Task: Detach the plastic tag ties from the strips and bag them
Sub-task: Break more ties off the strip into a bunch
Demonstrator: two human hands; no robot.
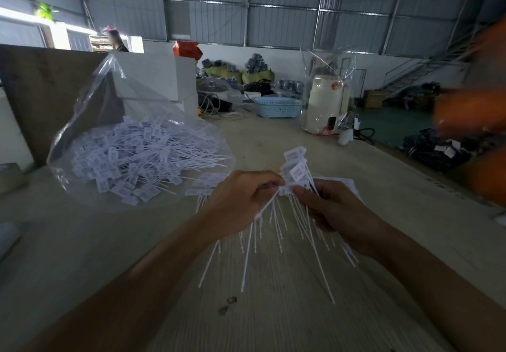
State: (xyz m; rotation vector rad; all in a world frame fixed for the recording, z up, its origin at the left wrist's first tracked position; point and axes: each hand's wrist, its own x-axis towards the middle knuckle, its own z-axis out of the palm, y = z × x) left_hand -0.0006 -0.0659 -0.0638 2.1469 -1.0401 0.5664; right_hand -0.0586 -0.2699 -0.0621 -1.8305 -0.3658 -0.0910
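Above table (356, 187), both hands grip bundle of tag ties (294, 171); label print unreadable.

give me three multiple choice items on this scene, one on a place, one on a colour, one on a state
1. Where is the clear plastic bag of tag ties?
A. Left of the hands
B. Right of the hands
C. On the floor

2. What colour is the basket at the table's far end?
A. Red
B. Light blue
C. Black

3. What are the left hand and right hand doing?
A. Resting flat
B. Tying the bag
C. Gripping a bunch of tag ties

Answers: 1 A, it lies at the table's left. 2 B, pale blue plastic. 3 C, fingers curl round the ties.
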